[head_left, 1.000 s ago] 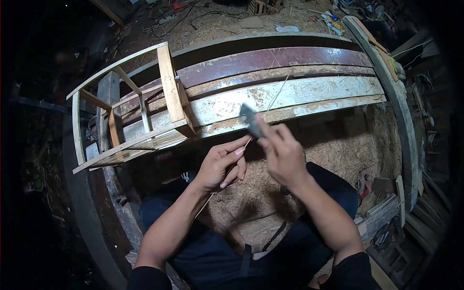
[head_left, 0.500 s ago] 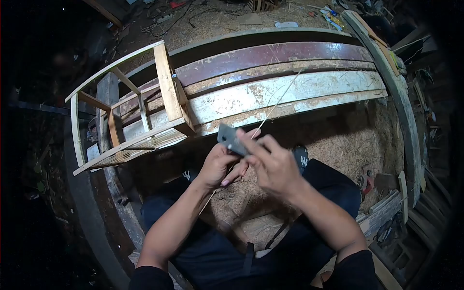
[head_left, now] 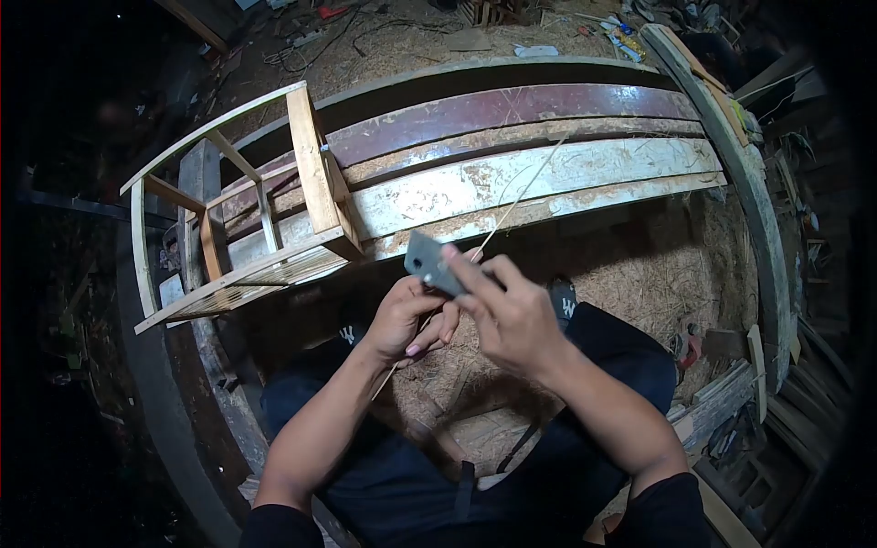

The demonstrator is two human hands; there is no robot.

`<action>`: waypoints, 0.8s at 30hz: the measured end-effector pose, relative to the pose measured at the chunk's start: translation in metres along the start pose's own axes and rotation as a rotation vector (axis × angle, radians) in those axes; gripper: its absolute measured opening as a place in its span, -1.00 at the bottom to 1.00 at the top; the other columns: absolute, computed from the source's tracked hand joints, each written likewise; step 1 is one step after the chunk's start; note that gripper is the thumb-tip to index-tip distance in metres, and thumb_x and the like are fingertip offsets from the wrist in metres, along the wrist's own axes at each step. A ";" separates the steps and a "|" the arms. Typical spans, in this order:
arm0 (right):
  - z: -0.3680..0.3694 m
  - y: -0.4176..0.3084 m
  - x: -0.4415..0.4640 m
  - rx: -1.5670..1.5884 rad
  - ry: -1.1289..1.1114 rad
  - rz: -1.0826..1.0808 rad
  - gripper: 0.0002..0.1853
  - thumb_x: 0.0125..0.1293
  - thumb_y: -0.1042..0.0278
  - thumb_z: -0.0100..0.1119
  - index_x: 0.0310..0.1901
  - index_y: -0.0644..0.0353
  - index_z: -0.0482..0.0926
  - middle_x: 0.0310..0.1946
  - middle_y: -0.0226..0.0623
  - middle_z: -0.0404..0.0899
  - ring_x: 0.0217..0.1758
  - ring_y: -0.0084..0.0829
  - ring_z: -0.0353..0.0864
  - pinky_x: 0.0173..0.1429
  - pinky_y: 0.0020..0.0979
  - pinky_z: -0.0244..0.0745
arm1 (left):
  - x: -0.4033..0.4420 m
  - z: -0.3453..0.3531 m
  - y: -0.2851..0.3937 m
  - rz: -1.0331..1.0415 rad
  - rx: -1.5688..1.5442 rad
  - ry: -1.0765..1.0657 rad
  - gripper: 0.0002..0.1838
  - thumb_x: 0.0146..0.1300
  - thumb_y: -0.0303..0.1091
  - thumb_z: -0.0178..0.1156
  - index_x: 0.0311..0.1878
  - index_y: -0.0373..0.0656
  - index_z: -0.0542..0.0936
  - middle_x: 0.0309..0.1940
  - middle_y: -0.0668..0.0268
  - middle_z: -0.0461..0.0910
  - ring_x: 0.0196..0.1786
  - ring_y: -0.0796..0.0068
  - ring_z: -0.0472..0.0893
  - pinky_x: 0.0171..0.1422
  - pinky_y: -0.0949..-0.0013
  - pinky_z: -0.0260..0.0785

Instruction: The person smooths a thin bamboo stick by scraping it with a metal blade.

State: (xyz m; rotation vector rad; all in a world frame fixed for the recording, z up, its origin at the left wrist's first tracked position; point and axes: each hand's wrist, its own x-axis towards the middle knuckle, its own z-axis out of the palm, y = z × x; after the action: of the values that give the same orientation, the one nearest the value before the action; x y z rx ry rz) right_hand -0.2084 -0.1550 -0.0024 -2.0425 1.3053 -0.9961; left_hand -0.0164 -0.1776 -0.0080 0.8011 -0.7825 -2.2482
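Observation:
My left hand [head_left: 407, 321] is closed around a long, thin pale wooden strip [head_left: 520, 198], which slants from the bench down past my left wrist. My right hand [head_left: 523, 320] grips a flat grey metal blade [head_left: 423, 255] with a round hole near its corner. The blade lies across the strip just above my left fingers, and the two hands almost touch. Where the blade's edge meets the strip is hidden by my fingers. Beyond my hands stands a low slatted bench [head_left: 402, 196], with a pale wooden frame [head_left: 315, 173] resting on its left end.
A thick weathered beam [head_left: 744, 155] runs along the right side. Shavings [head_left: 676, 265] cover the ground between my legs and the bench. Scrap wood [head_left: 808, 384] is stacked at the right, and loose litter [head_left: 534, 50] lies behind the bench.
Both hands, with the blade and strip, have shifted very slightly left in view. The whole scene has also moved a little left, and the grips look the same.

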 end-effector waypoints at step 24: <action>0.000 0.028 0.009 0.148 0.057 0.062 -0.40 0.37 0.36 0.26 0.45 0.02 0.40 -0.02 0.01 0.54 -0.12 0.02 0.67 -0.03 -0.20 0.60 | 0.015 -0.001 -0.015 -0.048 0.283 0.102 -0.67 0.63 -0.26 -0.10 0.15 -0.34 0.49 -0.50 0.14 0.65 -0.77 0.67 0.34 -0.67 0.60 0.20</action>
State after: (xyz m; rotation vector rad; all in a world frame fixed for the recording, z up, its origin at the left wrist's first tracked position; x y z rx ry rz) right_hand -0.2207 -0.1744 -0.0207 -1.8650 1.2754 -1.0963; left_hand -0.0307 -0.1786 -0.0240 1.0677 -1.0569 -2.1453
